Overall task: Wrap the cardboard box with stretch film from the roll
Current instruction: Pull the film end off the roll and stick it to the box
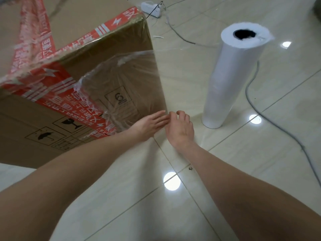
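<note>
Glossy cream floor tiles point(243, 171) mirror round lights (three bright spots), a grey cable point(246, 92) trailing across.

- The cardboard box point(26, 108) is plain brown corrugated board, matt and dry-looking, with black symbols printed flat on it.
- Red printed packing tape point(57, 79) runs along its edges, plastic, with a faint shine.
- Clear stretch film point(121, 70) over one face is thin, glossy plastic, crinkled and bunched into whitish creases at its border.
- The roll point(231, 72) of film looks milky white, smooth with a soft sheen; its top end is ragged.
- The floor point(225, 188) is pale, polished tile, glossy enough to mirror ceiling lights.
- A grey cable point(247, 94) looks rubbery and matt.
- A small white device point(151, 8) is smooth plastic.
</note>
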A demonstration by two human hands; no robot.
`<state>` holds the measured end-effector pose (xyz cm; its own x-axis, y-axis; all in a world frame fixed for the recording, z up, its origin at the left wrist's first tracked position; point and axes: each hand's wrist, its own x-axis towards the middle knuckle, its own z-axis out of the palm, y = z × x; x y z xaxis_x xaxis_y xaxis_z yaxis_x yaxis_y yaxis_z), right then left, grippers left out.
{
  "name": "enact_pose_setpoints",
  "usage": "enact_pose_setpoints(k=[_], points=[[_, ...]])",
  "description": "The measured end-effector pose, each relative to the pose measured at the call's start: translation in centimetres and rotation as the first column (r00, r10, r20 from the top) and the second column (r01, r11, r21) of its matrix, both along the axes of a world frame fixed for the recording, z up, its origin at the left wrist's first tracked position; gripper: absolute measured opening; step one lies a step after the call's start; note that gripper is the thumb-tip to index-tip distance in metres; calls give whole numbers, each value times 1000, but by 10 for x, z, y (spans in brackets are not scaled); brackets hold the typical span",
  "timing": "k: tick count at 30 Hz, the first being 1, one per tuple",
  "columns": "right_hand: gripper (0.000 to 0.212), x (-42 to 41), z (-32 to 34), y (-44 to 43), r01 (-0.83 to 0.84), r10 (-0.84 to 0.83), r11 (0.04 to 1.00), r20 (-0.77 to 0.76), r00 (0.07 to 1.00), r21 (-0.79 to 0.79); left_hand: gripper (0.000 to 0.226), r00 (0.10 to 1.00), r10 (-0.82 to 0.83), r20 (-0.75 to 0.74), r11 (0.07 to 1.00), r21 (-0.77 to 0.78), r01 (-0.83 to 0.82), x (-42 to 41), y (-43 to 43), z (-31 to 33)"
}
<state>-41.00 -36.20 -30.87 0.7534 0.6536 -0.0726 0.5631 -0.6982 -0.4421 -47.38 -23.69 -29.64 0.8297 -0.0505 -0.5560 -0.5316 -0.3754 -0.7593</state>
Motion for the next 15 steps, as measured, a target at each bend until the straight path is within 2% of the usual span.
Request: enact_pose_setpoints(k=[4, 7, 9, 12, 15], points=[[44, 6, 3, -3, -22, 22, 1000, -5, 1000, 1, 71, 996, -34, 78, 997, 70, 29, 1, 17, 4], [44, 11, 2, -7, -10, 10, 1000, 1, 1000, -15, 72, 1000, -4, 25, 983, 184, -1, 0, 9, 2], [43, 12, 2, -8, 0, 1, 1000, 8, 1000, -20, 66, 1000, 24, 14, 992, 120, -26, 3, 1, 1], [43, 16, 4, -8, -7, 7, 1000, 13, 1000, -12, 62, 996, 40, 75, 999, -11, -39, 13, 5, 12], [44, 21, 9, -8, -14, 15, 1000, 15, 1000, -17, 63, 994, 39, 98, 999, 25, -42, 18, 9, 16]])
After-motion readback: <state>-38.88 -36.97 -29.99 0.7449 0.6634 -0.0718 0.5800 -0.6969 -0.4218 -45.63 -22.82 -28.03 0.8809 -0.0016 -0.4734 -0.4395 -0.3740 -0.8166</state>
